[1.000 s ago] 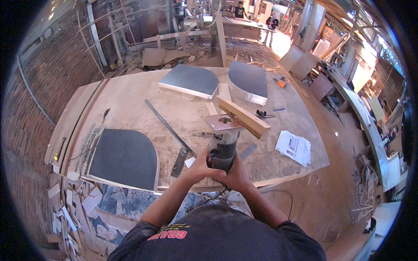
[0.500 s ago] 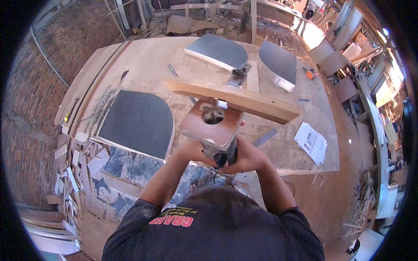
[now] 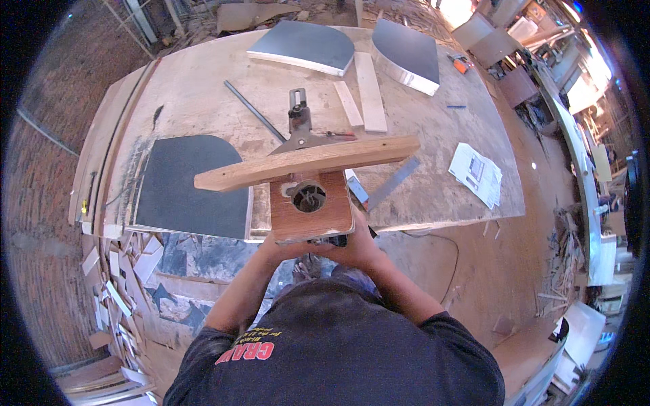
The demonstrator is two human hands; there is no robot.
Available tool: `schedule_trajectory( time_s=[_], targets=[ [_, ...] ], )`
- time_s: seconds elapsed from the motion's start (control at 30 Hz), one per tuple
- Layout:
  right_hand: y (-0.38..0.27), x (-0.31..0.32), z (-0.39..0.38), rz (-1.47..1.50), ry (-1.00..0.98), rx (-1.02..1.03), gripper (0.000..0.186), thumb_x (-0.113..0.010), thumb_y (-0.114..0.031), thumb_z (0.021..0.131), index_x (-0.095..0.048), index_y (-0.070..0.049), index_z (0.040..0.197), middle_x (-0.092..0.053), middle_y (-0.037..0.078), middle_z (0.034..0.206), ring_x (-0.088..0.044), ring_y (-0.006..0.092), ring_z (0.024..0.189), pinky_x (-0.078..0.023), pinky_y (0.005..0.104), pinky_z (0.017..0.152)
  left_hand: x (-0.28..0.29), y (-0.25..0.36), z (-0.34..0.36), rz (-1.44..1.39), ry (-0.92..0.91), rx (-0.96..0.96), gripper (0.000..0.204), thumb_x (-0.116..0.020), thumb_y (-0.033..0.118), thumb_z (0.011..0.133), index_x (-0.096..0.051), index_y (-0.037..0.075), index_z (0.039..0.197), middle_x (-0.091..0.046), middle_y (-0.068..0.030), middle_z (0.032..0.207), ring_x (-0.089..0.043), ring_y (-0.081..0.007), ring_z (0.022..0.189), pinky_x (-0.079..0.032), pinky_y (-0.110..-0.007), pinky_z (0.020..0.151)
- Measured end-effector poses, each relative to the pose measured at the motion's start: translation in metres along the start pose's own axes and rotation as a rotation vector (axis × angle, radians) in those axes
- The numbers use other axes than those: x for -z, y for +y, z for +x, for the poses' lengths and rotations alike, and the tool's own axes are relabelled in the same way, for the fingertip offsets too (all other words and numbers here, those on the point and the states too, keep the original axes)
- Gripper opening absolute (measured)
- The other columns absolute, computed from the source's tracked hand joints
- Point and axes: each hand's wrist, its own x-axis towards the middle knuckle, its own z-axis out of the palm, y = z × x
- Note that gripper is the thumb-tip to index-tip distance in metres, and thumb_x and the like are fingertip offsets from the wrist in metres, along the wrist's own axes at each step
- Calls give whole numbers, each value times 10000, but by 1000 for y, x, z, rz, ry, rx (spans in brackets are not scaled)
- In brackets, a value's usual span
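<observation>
Both hands grip a router (image 3: 332,240) by its body, close to my chest at the table's near edge. Its reddish-brown wooden base plate (image 3: 313,223) faces up at me, with a round hole in the middle and dark metal parts inside it. Across the far side of the plate runs a long wooden fence bar (image 3: 318,160), with a slotted metal bracket (image 3: 299,118) beyond it. My left hand (image 3: 281,250) is closed on the left side of the router, partly under the plate. On the right side my right hand (image 3: 359,247) is closed, its fingertips hidden beneath.
Under the fence's left end lies a dark curved-front panel (image 3: 193,183); two more panels (image 3: 305,46) (image 3: 409,54) lie at the back. A metal rod (image 3: 254,110), wood strips (image 3: 370,95), a steel ruler (image 3: 396,181) and papers (image 3: 475,172) rest on the table (image 3: 433,128). Offcuts (image 3: 118,291) litter the floor left.
The router has turned anticlockwise: its fence sloped down to the right and now rises to the right. It has come left and nearer my body. The view has shifted too.
</observation>
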Motion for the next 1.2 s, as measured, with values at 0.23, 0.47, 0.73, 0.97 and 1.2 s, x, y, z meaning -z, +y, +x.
schedule_trajectory(
  time_s=[0.23, 0.47, 0.73, 0.97, 1.2],
  targets=[
    [58, 50, -41, 61, 197, -337, 779, -943, -255, 663, -534, -18, 1283, -693, 181, 1158, -690, 296, 1075, -542, 418, 914, -57, 38, 67, 45, -87, 53, 805, -954, 395, 687, -624, 48, 1334, -657, -142, 1323, -606, -289, 1222, -450, -406, 1095],
    [136, 178, -62, -342, 370, -476, 682, -865, -131, 659, -559, -43, 1262, -695, 160, 1126, -685, 302, 1040, -546, 432, 903, -78, -8, 73, -49, -104, 286, 899, -934, 376, 748, -522, -3, 1451, -558, -209, 1468, -529, -292, 1387, -443, -428, 1143],
    [253, 263, -63, -480, 356, -639, 585, -848, -161, 603, -593, -26, 1112, -695, 202, 993, -683, 406, 953, -535, 490, 840, -101, -154, -72, 332, 130, 875, 718, -903, 418, 728, -684, -20, 1253, -755, -204, 1095, -745, -274, 970, -589, -399, 856],
    [317, 270, -46, -442, 346, -716, 661, -821, -167, 610, -643, -7, 1226, -730, 179, 1093, -699, 310, 994, -543, 414, 903, -145, -202, -203, 397, 172, 1216, 802, -811, 634, 737, -707, 23, 1245, -746, -203, 1149, -722, -364, 1057, -560, -437, 955],
    [369, 275, -48, -519, 313, -539, 875, -915, -314, 589, -583, 104, 1283, -658, 298, 1222, -640, 448, 1112, -496, 506, 1008, -184, -220, -246, 234, 74, 1305, 728, -643, 726, 844, -789, 45, 1055, -753, -223, 1074, -714, -379, 1044, -544, -479, 910]
  ],
)
